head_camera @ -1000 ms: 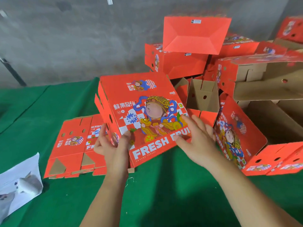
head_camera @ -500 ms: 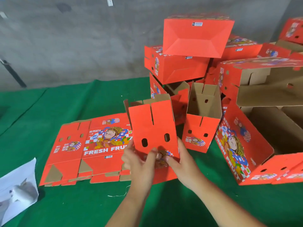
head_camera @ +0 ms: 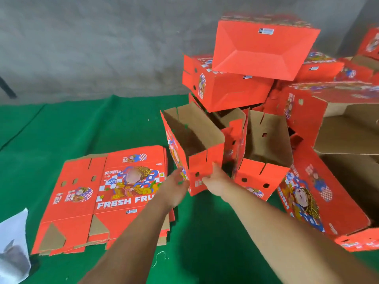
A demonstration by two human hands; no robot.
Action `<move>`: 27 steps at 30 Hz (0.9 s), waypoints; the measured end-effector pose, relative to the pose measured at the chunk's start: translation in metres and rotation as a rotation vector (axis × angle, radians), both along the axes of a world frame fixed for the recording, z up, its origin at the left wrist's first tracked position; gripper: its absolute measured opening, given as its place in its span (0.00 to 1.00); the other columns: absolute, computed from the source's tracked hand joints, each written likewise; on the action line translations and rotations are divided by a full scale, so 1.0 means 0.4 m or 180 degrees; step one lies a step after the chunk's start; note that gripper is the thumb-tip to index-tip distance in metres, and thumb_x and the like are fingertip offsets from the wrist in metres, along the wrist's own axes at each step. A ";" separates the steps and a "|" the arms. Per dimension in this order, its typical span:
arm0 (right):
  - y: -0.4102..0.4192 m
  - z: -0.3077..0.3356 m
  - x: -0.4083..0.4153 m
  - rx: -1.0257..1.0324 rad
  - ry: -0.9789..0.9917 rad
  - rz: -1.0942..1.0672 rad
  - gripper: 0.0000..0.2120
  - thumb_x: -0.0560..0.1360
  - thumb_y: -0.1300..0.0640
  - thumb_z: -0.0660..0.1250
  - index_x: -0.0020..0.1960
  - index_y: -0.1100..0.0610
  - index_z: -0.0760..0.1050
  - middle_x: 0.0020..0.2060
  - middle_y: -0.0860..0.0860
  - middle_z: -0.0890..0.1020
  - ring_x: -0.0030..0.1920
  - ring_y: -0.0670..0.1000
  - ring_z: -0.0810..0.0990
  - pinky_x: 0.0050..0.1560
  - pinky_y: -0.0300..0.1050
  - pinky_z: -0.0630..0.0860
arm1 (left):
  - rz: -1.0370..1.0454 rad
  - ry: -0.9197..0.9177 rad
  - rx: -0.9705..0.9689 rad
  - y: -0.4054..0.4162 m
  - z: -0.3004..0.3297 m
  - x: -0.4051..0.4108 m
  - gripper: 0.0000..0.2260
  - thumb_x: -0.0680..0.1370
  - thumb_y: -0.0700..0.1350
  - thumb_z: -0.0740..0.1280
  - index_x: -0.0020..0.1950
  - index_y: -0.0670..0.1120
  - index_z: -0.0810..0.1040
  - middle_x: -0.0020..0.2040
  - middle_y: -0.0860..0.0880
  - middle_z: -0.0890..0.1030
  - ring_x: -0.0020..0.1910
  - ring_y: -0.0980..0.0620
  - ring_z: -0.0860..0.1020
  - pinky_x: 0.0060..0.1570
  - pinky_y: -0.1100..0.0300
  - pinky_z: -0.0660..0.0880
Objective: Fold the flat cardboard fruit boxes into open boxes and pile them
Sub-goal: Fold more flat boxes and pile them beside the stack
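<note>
I hold a red fruit box (head_camera: 202, 160), opened into a tube with its brown inside showing, out over the green table, close to the pile. My left hand (head_camera: 176, 186) presses flat against its printed left side. My right hand (head_camera: 215, 179) grips the near end panel with the two holes, thumb on the outside. A stack of flat red boxes (head_camera: 114, 193) printed "FRESH FRUIT" lies on the table to the left. The pile of folded boxes (head_camera: 264, 50) rises at the back right.
More open boxes lean at the right: one (head_camera: 266, 140) just behind the held box, a big one (head_camera: 320, 199) lying on its side. A white plastic bag (head_camera: 12, 247) sits at the left edge. The green cloth (head_camera: 86, 124) covers the table before a grey wall.
The box was lifted off the flat stack, turned end-on, pushed open into a tube and carried forward and right toward the pile. Both arms have stretched out.
</note>
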State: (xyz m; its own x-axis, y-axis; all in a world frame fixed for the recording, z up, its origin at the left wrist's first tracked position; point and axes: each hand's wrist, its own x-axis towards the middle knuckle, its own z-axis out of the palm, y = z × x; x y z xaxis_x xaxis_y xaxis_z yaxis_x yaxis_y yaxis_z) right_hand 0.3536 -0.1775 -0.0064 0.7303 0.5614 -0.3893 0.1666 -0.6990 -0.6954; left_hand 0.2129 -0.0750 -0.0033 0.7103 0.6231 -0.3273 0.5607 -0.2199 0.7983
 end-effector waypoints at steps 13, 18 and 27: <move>0.123 -0.146 -0.273 0.0080 0.2175 -0.0565 0.12 0.83 0.58 0.60 0.65 0.50 0.70 0.66 0.59 0.73 0.61 0.62 0.82 0.62 0.52 0.81 | 0.0671 0.0984 0.0196 0.096 -0.192 -0.237 0.27 0.80 0.45 0.65 0.79 0.52 0.66 0.74 0.45 0.72 0.71 0.39 0.74 0.68 0.42 0.74; 0.150 -0.236 -0.363 -0.0245 0.1445 -0.0070 0.12 0.79 0.57 0.64 0.62 0.54 0.75 0.53 0.52 0.82 0.51 0.52 0.81 0.50 0.47 0.78 | -0.0598 0.1602 0.1172 0.077 -0.258 -0.323 0.32 0.76 0.48 0.62 0.77 0.66 0.57 0.82 0.41 0.53 0.81 0.36 0.55 0.81 0.44 0.51; 0.127 -0.225 -0.407 0.0290 0.1538 -0.1124 0.05 0.82 0.53 0.65 0.52 0.54 0.76 0.47 0.53 0.83 0.45 0.51 0.82 0.38 0.43 0.74 | -0.0461 0.1186 0.1739 0.022 -0.279 -0.358 0.30 0.81 0.56 0.60 0.81 0.61 0.51 0.82 0.50 0.54 0.81 0.45 0.58 0.82 0.50 0.46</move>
